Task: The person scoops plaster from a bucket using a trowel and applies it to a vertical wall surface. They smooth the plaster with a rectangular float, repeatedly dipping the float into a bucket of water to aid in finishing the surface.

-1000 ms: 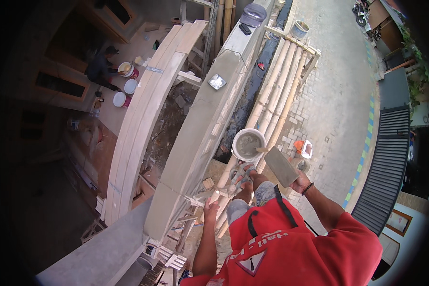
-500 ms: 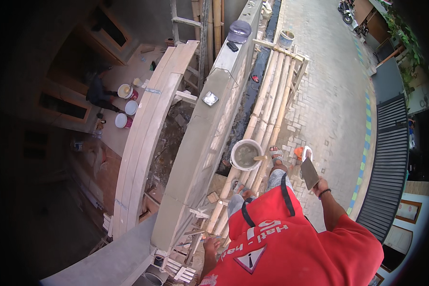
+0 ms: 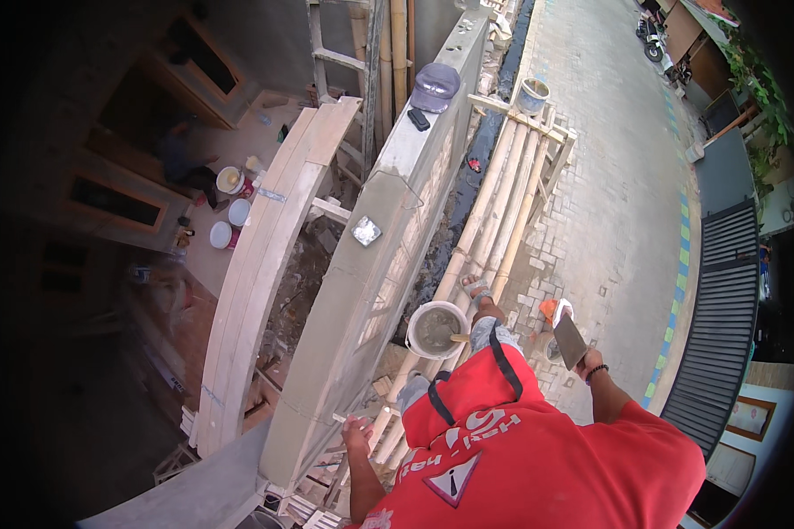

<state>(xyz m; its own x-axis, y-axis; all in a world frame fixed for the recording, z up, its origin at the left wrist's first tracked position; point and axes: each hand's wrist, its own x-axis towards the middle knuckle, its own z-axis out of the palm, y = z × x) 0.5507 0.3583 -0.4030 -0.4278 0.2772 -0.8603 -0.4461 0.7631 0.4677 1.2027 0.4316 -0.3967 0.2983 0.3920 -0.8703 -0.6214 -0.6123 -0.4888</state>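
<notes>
**Float swung out to the right, left hand on the wall**

Since 0.5 s ago the right hand [image 3: 589, 363] has stayed out to the right with the float, and the left hand [image 3: 358, 435] has come into plainer view beside the wall; 1 s ago the float was held close in over the bucket.

Right now the right hand's grip is clamped on the handle of a flat plastering float [image 3: 570, 339], whose grey blade stands tilted up, well apart from the bucket and over the paved street [image 3: 609, 176] far below. A dark band sits on that wrist.

Near the left hand runs the grey plastered wall top [image 3: 388, 220], stretching from near to far. The left hand rests at the wall's right face near its lower end, fingers spread apart, holding nothing; whether it touches the plaster I cannot tell.

Between the 2 hands, a white bucket [image 3: 437, 330] of grey mortar stands on the bamboo scaffold poles [image 3: 494, 220], just right of the wall. A sandalled foot [image 3: 476, 289] is planted on the poles just beyond the bucket.

Farther along the wall top lie a small shiny square [image 3: 366, 231], a dark flat object [image 3: 419, 119] and a purple cap [image 3: 436, 85]. Left of the wall, a curved wooden form [image 3: 265, 256] arcs past several white pails [image 3: 229, 181] on the ground.
</notes>
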